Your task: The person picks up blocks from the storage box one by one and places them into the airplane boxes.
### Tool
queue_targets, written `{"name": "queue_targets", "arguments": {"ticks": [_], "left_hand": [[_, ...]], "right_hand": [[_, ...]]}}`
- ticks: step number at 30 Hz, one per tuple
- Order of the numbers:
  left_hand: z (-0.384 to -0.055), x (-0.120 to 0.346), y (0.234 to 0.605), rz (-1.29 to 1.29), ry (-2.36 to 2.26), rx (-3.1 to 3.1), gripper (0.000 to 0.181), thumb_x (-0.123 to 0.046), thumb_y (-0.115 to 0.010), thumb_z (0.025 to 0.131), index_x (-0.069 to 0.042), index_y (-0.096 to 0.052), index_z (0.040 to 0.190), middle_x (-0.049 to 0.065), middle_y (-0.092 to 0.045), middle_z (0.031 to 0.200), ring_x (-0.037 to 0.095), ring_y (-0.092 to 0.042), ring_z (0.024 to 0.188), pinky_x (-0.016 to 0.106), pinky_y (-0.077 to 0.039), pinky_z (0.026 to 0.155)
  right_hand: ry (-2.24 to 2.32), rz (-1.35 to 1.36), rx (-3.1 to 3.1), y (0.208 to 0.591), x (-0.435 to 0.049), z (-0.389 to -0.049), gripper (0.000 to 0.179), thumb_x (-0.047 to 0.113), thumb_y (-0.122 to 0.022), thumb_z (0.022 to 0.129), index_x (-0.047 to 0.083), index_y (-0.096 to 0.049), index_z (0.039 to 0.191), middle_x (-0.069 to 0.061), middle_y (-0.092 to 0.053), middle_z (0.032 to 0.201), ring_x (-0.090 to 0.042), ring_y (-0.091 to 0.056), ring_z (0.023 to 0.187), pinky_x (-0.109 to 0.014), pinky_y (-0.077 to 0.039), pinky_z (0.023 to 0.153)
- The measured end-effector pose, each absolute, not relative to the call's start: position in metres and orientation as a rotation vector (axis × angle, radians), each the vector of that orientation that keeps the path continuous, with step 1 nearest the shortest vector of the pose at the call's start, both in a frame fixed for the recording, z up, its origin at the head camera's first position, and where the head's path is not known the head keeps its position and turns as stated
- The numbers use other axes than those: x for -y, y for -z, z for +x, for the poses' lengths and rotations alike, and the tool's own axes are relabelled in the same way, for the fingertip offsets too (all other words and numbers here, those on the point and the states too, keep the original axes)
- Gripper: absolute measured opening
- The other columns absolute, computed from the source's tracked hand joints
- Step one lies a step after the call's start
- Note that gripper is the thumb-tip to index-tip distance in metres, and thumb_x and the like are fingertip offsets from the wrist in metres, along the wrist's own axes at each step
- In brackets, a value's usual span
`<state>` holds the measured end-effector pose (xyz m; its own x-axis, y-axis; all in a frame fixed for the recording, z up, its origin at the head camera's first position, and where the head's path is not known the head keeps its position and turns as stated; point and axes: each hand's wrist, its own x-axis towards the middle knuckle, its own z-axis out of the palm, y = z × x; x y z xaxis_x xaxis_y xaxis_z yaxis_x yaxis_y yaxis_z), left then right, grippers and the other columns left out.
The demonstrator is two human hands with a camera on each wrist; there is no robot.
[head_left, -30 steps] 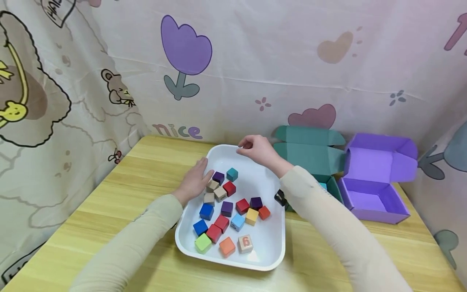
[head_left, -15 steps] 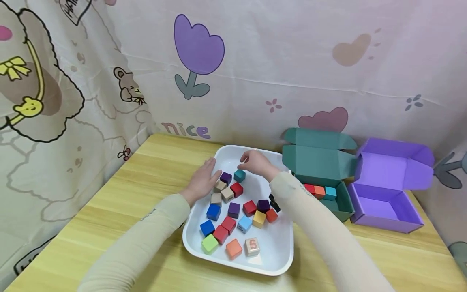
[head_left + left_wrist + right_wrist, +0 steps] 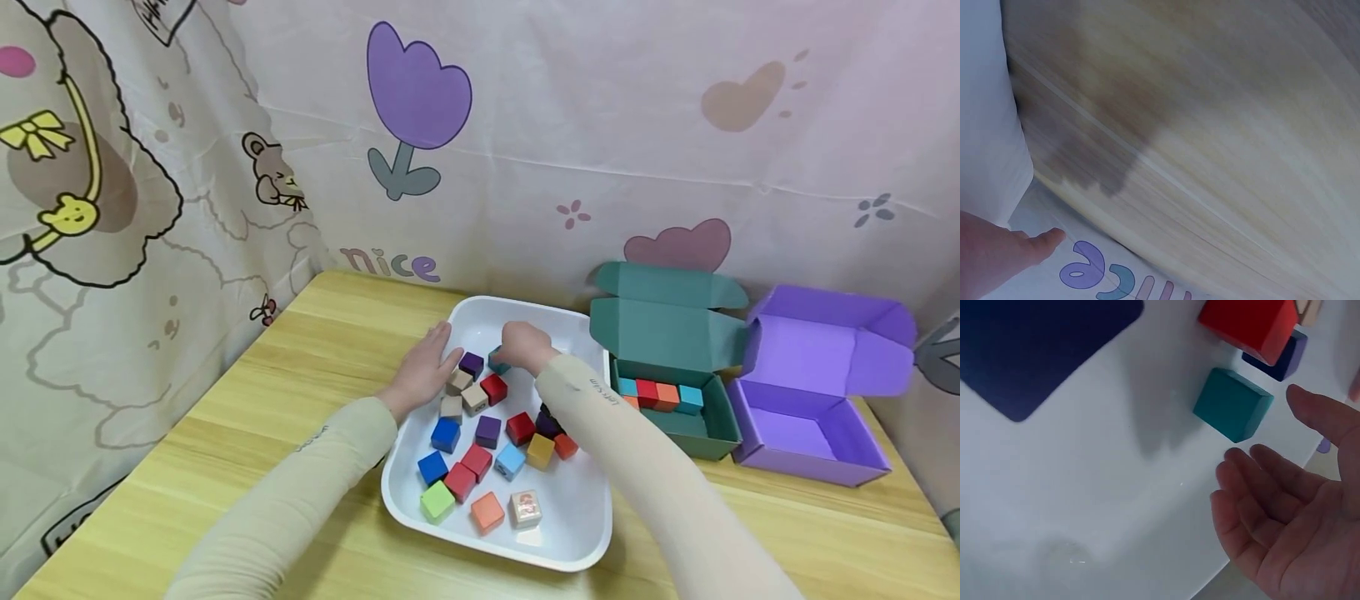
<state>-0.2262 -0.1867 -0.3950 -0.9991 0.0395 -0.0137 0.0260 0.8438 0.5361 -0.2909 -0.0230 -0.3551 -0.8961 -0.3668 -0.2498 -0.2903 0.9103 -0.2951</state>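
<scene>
My left hand (image 3: 420, 371) rests with straight fingers at the left rim of a white tray (image 3: 558, 533); in the left wrist view only part of the left hand (image 3: 1004, 253) shows. Over the tray's far part, my right hand (image 3: 525, 346) reaches down at a teal block (image 3: 497, 360). In the right wrist view the thumb and fingers of the right hand (image 3: 1291, 512) are spread apart beside the teal block (image 3: 1232, 406), with a gap visible. A purple block (image 3: 471, 364) and a red block (image 3: 493, 389) lie close by.
Several other coloured blocks lie in the tray, among them a lime block (image 3: 437, 502) and a numbered wooden block (image 3: 526, 508). To the right stand an open green box (image 3: 722, 421) holding several blocks and an open purple box (image 3: 810, 454). A printed cloth (image 3: 525, 100) hangs behind.
The right hand has moved from the tray's far rim down and nearer, to the teal block. The left hand stays at the rim. The head view has shifted slightly, uncovering blocks in the green box.
</scene>
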Motion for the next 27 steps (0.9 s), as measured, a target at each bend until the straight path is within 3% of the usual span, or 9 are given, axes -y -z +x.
{"name": "queue_targets", "arguments": {"ticks": [13,21,27], "left_hand": [[-0.225,0.183,0.392,0.077,-0.871,-3.003,0.064,-0.039,-0.034,0.1,-0.005,-0.013,0.15,0.012,-0.012,0.158,0.031,-0.011,0.146,0.046,-0.015,0.12],[-0.225,0.183,0.391,0.086,-0.87,-3.001,0.064,-0.039,-0.034,0.1,-0.005,-0.013,0.15,0.013,-0.012,0.158,0.031,-0.011,0.146,0.046,-0.015,0.12],[-0.224,0.186,0.392,0.057,-0.853,-2.99,0.064,-0.039,-0.034,0.1,-0.006,-0.012,0.15,0.012,-0.011,0.158,0.03,-0.009,0.146,0.046,-0.015,0.12]], "right_hand": [[0.398,-0.422,-2.747,0.36,0.019,-0.295,0.028,0.026,-0.068,0.084,0.005,-0.063,0.101,-0.005,-0.06,0.084,-0.019,-0.052,0.078,-0.025,-0.043,0.065],[0.422,-0.447,-2.746,0.354,0.016,-0.296,0.019,0.024,-0.066,0.085,0.006,-0.064,0.089,-0.004,-0.057,0.078,-0.018,-0.05,0.074,-0.024,-0.04,0.062],[0.498,-0.52,-2.71,0.339,0.012,-0.295,0.026,0.025,-0.066,0.084,0.005,-0.067,0.101,-0.006,-0.067,0.093,-0.019,-0.055,0.082,-0.027,-0.051,0.076]]}}
